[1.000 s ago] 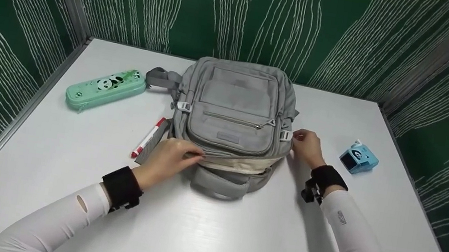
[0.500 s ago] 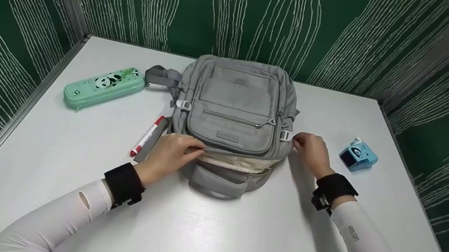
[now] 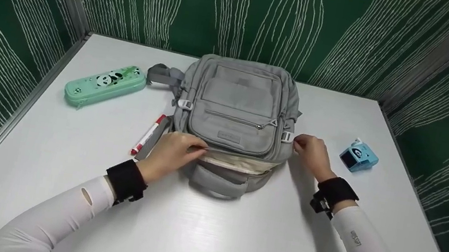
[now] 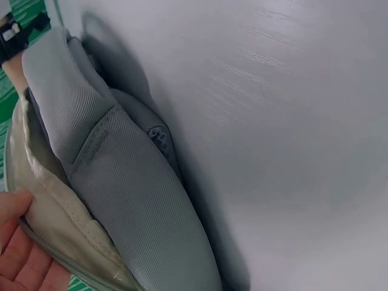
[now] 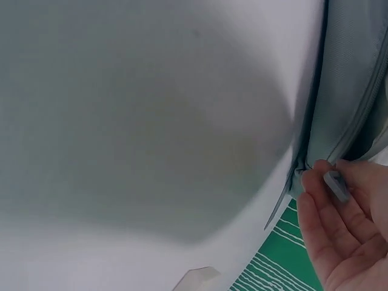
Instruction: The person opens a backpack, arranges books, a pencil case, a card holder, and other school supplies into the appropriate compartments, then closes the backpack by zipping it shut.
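Observation:
A grey backpack (image 3: 238, 96) lies on the white table with its top toward me, and its top compartment gapes, showing a cream lining (image 3: 236, 162). My left hand (image 3: 173, 151) pinches the zippered edge of that opening, thumb against the lining (image 4: 57, 212) in the left wrist view. At the bag's right side, just below the white buckle (image 3: 287, 137), my right hand (image 3: 312, 155) pinches a grey zipper pull (image 5: 336, 186), plain in the right wrist view. The grey carry handle (image 3: 217, 183) hangs toward me at the near end.
A green panda pencil case (image 3: 104, 85) lies at the left, near a bag strap (image 3: 165, 75). Beside the bag's left edge is a red-and-white marker (image 3: 148, 135). A small blue box-like object (image 3: 359, 157) stands on the right. Green walls (image 3: 264, 19) enclose the table (image 3: 206, 240).
My right hand has shifted slightly right and down along the bag's side. The left hand keeps its hold on the edge, raised a little. The opening looks much the same.

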`<action>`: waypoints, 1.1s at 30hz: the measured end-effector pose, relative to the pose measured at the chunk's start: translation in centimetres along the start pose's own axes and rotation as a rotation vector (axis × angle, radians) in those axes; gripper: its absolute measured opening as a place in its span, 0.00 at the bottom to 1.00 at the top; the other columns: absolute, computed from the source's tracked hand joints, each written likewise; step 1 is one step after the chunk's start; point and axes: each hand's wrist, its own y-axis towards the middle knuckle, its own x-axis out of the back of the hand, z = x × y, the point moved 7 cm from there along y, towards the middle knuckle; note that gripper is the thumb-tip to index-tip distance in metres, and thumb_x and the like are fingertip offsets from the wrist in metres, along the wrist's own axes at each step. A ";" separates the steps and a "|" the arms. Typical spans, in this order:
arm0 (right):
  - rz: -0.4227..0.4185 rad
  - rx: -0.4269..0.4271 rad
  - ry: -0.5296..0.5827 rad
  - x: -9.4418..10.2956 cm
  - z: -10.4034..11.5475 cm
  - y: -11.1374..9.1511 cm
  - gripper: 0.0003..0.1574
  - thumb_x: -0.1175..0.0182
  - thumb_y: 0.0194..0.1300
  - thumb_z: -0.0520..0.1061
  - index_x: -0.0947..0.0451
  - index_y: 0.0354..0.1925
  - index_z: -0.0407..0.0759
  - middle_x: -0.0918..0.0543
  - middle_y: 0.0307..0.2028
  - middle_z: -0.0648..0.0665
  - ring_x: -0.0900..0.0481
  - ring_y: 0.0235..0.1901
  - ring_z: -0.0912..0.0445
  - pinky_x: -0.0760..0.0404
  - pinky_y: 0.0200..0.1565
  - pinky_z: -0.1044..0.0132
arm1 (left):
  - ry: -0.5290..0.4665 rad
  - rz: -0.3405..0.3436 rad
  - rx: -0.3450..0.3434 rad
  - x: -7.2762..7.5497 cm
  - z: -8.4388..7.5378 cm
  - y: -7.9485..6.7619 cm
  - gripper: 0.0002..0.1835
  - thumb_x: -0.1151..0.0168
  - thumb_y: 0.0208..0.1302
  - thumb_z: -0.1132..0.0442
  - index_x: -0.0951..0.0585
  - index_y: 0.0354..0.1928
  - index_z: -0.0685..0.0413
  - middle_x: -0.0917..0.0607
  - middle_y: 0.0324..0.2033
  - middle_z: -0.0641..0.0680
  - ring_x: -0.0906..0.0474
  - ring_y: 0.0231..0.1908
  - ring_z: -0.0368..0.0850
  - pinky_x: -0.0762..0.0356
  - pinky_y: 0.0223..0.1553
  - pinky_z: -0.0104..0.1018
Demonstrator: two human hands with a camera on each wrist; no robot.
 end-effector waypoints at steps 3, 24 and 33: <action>-0.019 0.005 0.008 0.3 0.0 -0.3 0.12 0.43 0.71 0.35 0.15 0.43 0.27 0.10 0.40 0.29 0.13 0.41 0.38 0.17 0.48 0.44 | -0.001 0.012 0.002 -0.1 0.0 0.1 0.06 0.30 0.65 0.61 0.09 0.41 0.52 0.06 0.39 0.52 0.09 0.40 0.49 0.12 0.45 0.44; 0.017 0.104 -0.016 1.4 1.3 -4.2 0.10 0.39 0.71 0.36 0.14 0.42 0.30 0.10 0.39 0.33 0.11 0.39 0.41 0.14 0.45 0.45 | -0.034 -0.018 0.057 -0.1 0.4 0.6 0.08 0.32 0.66 0.62 0.10 0.43 0.57 0.07 0.39 0.57 0.09 0.38 0.52 0.12 0.44 0.45; 0.017 0.071 0.026 1.0 1.0 -4.3 0.09 0.38 0.71 0.37 0.13 0.42 0.31 0.09 0.37 0.34 0.11 0.39 0.43 0.15 0.43 0.56 | -0.028 0.187 -0.045 -1.3 -0.3 0.8 0.14 0.35 0.68 0.60 0.14 0.52 0.56 0.09 0.49 0.56 0.12 0.52 0.53 0.14 0.55 0.46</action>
